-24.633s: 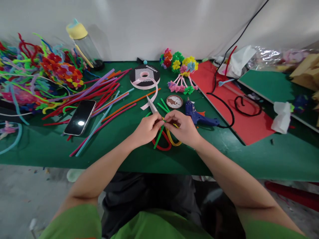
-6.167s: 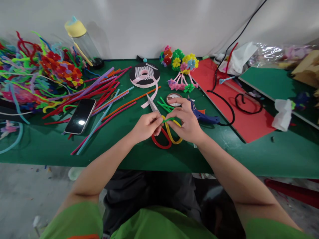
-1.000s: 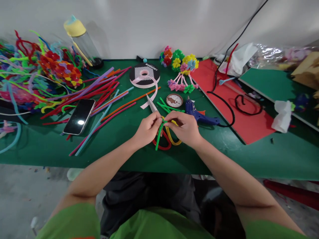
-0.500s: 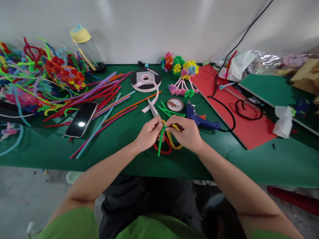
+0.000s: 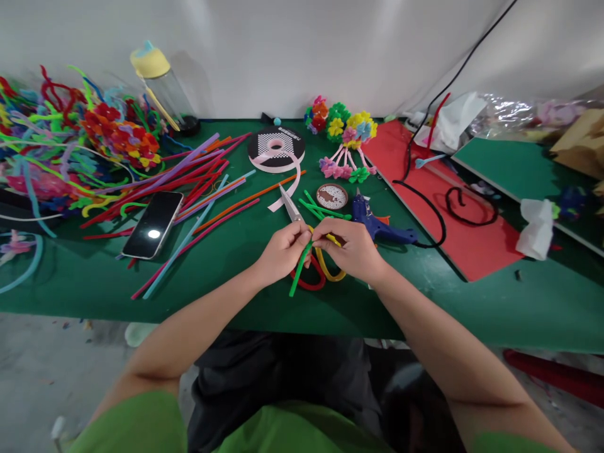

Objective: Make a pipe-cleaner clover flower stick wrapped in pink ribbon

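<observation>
A short green pipe cleaner [image 5: 298,274] is pinched between my two hands, its free end slanting down toward me. My left hand [image 5: 284,250] grips it with thumb and fingers. Close beside, my right hand [image 5: 349,246] pinches it near its upper end, which the fingertips partly hide. Under my hands lie scissors [image 5: 291,206] with one red and one yellow handle loop, blades pointing away. More green pipe cleaner pieces [image 5: 315,209] rest just beyond my right hand, next to a round dish of small white beads [image 5: 331,197].
A blue glue gun [image 5: 389,231] with its black cord lies to the right, near a red board [image 5: 443,207]. Behind are a ribbon spool [image 5: 264,165] and pipe-cleaner flowers [image 5: 349,135]. Leftward lie a phone [image 5: 153,225], long pipe cleaners [image 5: 202,220], a colourful heap [image 5: 70,151] and a bottle [image 5: 165,94].
The free end of the green pipe cleaner has swung a little to the left. Both hands stay in nearly the same place, fingertips slightly shifted.
</observation>
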A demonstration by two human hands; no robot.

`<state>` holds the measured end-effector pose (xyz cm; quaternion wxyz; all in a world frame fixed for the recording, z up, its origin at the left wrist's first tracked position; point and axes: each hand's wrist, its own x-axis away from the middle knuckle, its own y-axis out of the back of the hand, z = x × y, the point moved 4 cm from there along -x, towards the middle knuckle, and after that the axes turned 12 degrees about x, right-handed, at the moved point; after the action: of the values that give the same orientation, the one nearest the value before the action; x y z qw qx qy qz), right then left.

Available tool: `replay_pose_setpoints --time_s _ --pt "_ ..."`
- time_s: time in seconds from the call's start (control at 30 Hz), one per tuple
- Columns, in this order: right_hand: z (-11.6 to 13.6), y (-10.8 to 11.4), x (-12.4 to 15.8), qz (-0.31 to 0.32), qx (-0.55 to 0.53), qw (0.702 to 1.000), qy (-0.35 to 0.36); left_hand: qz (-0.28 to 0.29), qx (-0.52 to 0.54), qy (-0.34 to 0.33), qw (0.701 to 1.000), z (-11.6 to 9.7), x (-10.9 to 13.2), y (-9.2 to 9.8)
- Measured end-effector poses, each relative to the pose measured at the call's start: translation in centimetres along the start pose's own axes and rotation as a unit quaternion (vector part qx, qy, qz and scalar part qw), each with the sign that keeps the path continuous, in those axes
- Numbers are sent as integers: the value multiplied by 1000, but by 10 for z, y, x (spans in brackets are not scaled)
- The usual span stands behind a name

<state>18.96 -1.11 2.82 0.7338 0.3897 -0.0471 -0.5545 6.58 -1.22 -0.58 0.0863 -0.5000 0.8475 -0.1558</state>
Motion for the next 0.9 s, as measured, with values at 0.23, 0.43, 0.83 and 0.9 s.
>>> replay_pose_setpoints --time_s 0.23,0.43,0.83,0.9 --pt "-6 1 2 -73 33 995 -53 -5 -21 9 1000 -9 -1 -2" --pt "-9 4 0 -77 -55 993 -73 -31 -169 -37 984 -16 0 -1" --pt "-7 4 -2 -25 49 997 -48 -41 -268 -73 960 -13 2 1" --pt "-3 3 -1 -46 105 993 -3 -41 -289 -76 953 -13 2 0"
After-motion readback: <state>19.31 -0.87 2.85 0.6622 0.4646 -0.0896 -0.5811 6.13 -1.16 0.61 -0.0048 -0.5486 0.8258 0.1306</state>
